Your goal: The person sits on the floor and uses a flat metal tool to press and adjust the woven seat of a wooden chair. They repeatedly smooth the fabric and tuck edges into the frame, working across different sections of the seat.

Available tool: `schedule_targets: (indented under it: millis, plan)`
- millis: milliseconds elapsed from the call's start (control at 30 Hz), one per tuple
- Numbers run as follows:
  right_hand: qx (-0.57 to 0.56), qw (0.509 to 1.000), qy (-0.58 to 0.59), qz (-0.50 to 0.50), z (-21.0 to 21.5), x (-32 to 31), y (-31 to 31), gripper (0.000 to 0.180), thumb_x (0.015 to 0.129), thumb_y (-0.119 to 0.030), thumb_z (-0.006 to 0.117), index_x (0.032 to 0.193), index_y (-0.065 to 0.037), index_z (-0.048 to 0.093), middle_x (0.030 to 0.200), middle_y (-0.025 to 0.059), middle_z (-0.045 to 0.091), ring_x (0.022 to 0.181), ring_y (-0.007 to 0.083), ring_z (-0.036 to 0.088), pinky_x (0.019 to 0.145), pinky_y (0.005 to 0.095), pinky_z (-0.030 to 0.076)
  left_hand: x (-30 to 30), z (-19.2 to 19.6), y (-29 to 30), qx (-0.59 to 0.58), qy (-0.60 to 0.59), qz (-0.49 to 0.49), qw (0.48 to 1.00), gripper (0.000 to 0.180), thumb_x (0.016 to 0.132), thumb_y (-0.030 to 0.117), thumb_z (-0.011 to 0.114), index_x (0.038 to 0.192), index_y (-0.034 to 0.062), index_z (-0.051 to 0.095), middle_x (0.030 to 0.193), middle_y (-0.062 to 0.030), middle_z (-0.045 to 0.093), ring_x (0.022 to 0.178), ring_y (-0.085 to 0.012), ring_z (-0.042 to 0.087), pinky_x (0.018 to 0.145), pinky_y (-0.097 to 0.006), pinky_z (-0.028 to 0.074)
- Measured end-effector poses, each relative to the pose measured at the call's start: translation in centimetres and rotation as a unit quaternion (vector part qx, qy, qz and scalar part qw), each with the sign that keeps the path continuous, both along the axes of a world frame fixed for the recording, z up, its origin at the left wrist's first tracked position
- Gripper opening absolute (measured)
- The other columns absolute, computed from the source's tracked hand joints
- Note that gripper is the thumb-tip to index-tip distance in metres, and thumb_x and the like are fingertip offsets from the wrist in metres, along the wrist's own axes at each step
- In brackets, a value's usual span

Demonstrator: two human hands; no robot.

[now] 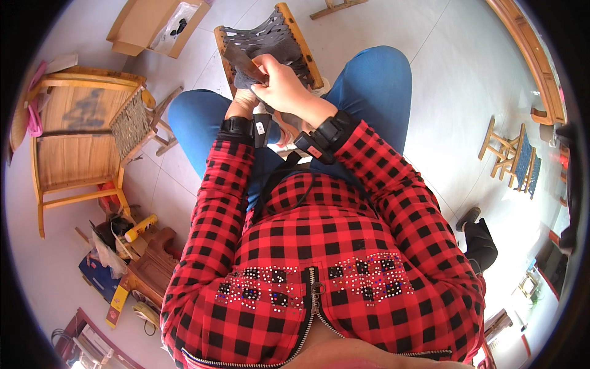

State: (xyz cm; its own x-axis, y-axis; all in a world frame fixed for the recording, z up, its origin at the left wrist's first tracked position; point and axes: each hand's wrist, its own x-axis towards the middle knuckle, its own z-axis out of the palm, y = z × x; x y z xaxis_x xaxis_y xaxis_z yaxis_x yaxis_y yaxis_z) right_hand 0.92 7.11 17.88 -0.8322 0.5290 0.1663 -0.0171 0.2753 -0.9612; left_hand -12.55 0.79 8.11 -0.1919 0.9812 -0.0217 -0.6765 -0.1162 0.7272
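Note:
In front of my knees stands a small wooden-framed stool with a seat of interlaced dark grey strips. Over its near side, my right hand is closed on the lower end of a flat, dark brown piece whose exact kind I cannot make out. My left hand is close beside it, below a bunched dark grey fabric strip, and seems closed on that strip. Its fingers are largely hidden. More grey fabric lies on the stool, behind my right hand.
An open cardboard box with a plastic bag sits at the far left. On the left is a wooden chair-like frame beside a woven stool. Folding stools with blue seats are at right. Assorted goods lie lower left.

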Motion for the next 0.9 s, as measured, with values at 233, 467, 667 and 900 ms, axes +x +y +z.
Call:
schedule_targets:
  millis: [233,467,667,900]
  plan:
    - [-0.245,0.959,-0.003,-0.140,-0.8,3.3,4.9,0.037,0.083,-0.004,0.064,0.114,-0.001,0.044,0.086,0.0049,0.059,0.052,0.0074,0.051,0.042,0.0223,0.043,1.4,5.5,-0.3,-0.074,0.168,0.131,0.974,0.033,0.090,0.015,0.058,0.118,-0.0014,0.053,0.108,-0.0116,0.063,0.086,-0.0211,0.062,0.075,-0.032,0.054]
    - [-0.060,0.995,0.019,-0.073,0.2,2.2,-0.2,0.041,0.074,-0.011,0.075,0.104,-0.004,0.047,0.087,0.0066,0.060,0.072,0.0120,0.057,0.066,0.0267,0.048,2.1,8.3,1.5,-0.201,0.756,0.157,0.603,0.044,0.082,0.020,0.064,0.118,-0.0010,0.050,0.112,-0.0134,0.056,0.102,-0.0222,0.055,0.087,-0.033,0.046]
    - [-0.012,0.999,0.017,-0.032,1.3,1.7,-0.7,0.037,0.078,-0.007,0.068,0.109,-0.002,0.048,0.091,0.0117,0.062,0.085,0.0189,0.063,0.076,0.0306,0.049,2.3,6.5,0.9,-0.141,0.475,0.223,0.839,0.047,0.070,0.027,0.068,0.109,0.0037,0.054,0.105,-0.0133,0.055,0.097,-0.0242,0.054,0.081,-0.033,0.045]
    - [-0.241,0.968,0.073,-0.020,-0.4,2.3,2.9,0.029,0.076,-0.010,0.070,0.096,-0.002,0.050,0.078,0.0049,0.060,0.060,0.0124,0.058,0.052,0.0276,0.047,2.5,4.1,-0.3,-0.110,0.605,0.174,0.769,0.038,0.059,0.027,0.071,0.091,0.0086,0.062,0.087,-0.0104,0.058,0.084,-0.0266,0.056,0.074,-0.035,0.046]
